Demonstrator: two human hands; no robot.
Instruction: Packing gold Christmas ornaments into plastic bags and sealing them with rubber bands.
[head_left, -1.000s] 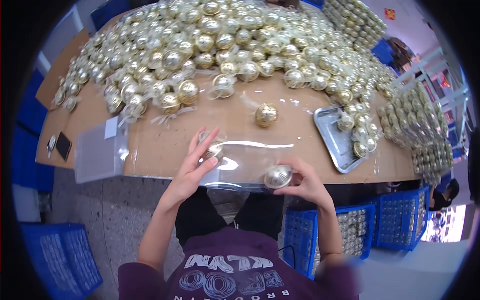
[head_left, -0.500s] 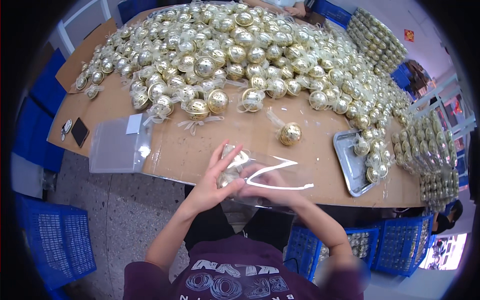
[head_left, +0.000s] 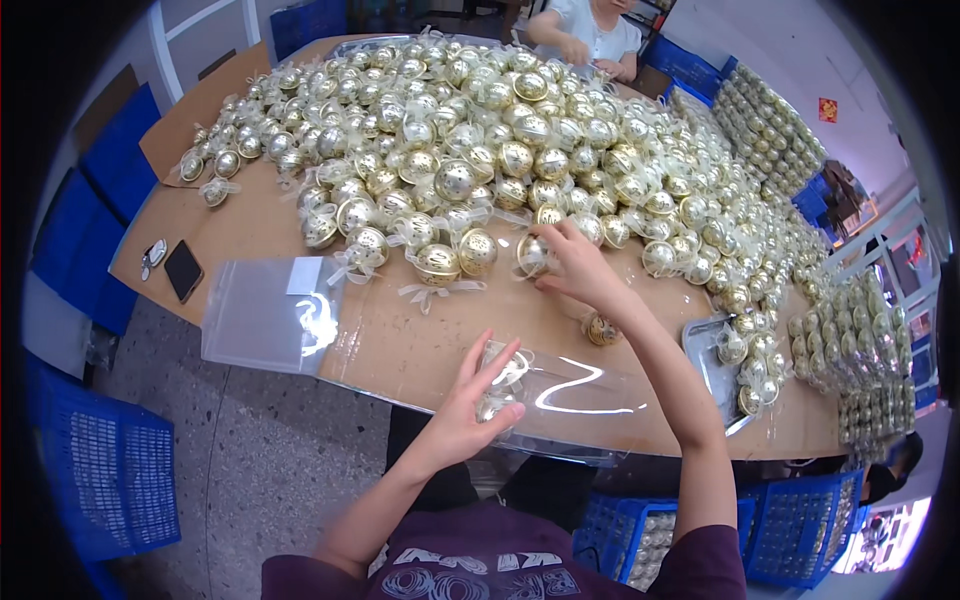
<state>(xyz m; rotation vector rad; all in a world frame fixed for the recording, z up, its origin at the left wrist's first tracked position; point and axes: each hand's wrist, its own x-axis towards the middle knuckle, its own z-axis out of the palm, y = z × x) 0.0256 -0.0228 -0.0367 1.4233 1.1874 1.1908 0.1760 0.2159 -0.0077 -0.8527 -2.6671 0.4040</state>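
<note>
At the table's near edge my left hand point(head_left: 462, 418) holds a clear plastic bag point(head_left: 590, 395), its fingers closed round one end. Inside that end sit silvery-gold ball ornaments point(head_left: 495, 405), partly hidden by my fingers and the film's glare. My right hand point(head_left: 585, 268) reaches forward to the front of the heap, thumb and fingers round a gold ball ornament point(head_left: 532, 257) with a pale ribbon. Below my right forearm, partly covered, rests another gold ball point(head_left: 601, 330). A large heap of ribboned gold balls point(head_left: 450, 180) spreads behind.
Flat clear bags point(head_left: 265, 325) lie at the left, near a dark phone point(head_left: 183, 271). A metal tray point(head_left: 705, 350) with balls stands at the right, beside stacked packs of balls point(head_left: 850, 335). Blue crates point(head_left: 110, 470) flank the table. Another person point(head_left: 590, 40) works at the far side.
My right hand has left the bag and moved forward onto a ball at the heap's front. My left hand still holds the bag. The view has shifted, showing more of the person opposite.
</note>
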